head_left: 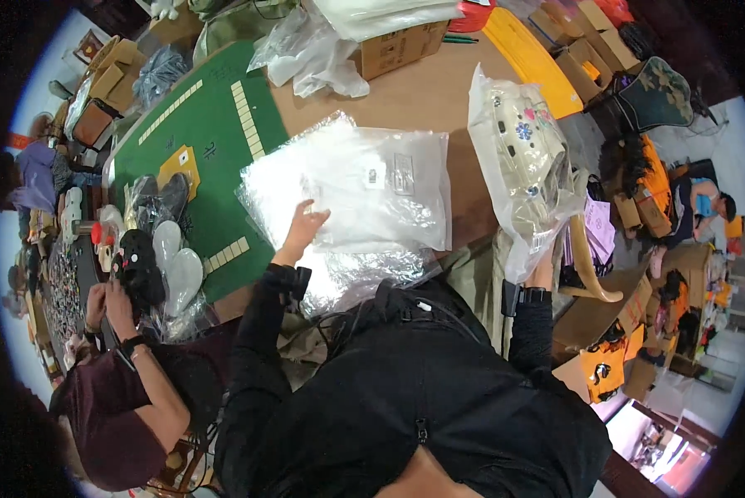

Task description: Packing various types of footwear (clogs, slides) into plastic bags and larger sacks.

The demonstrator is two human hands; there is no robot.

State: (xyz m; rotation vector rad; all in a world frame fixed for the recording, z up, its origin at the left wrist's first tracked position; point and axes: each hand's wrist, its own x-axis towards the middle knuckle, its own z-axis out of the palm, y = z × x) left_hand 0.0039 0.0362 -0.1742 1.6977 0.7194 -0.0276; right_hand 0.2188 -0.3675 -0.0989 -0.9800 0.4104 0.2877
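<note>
A clear plastic bag [515,149] with beige clogs inside stands out over the table's right edge. Blue and pink flower charms decorate the clogs [547,137]. My right hand [543,270] grips the bag's lower end, its fingers partly hidden by the plastic. On the table in front of me lies a pile of flat, whitish plastic bags [372,191], the top one bearing a small label. Over the pile's left side is my left hand [304,231], fingers stretched out and apart, holding nothing.
At left a co-worker's hands [111,305] handle black clogs [140,266] beside white shoe-shaped pieces [177,270]. A green mat [214,149] covers the table's left part. A cardboard box [401,51] stands at the back. A curved wooden chair part [586,266] is close to my right hand.
</note>
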